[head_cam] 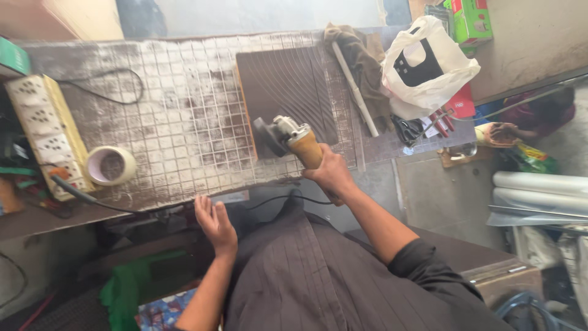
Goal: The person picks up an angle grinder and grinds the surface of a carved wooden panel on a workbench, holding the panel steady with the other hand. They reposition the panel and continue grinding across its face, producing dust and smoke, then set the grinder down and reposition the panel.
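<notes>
My right hand [331, 173] grips the yellow handle of an angle grinder [288, 137]. Its disc end rests at the near left corner of a dark brown grooved tile [288, 86] lying on the dusty gridded workbench [177, 122]. A black cord runs from the grinder back toward my body. My left hand [215, 224] hovers flat, fingers apart, just below the bench's near edge, holding nothing.
A white power strip [43, 132] and a tape roll [111, 165] sit on the bench's left. At the right lie a brown rag [361, 55], a pale rod [355, 89], a white plastic bag [425, 67] and red-handled tools [444, 119]. Rolled sheets [539, 190] lie on the floor.
</notes>
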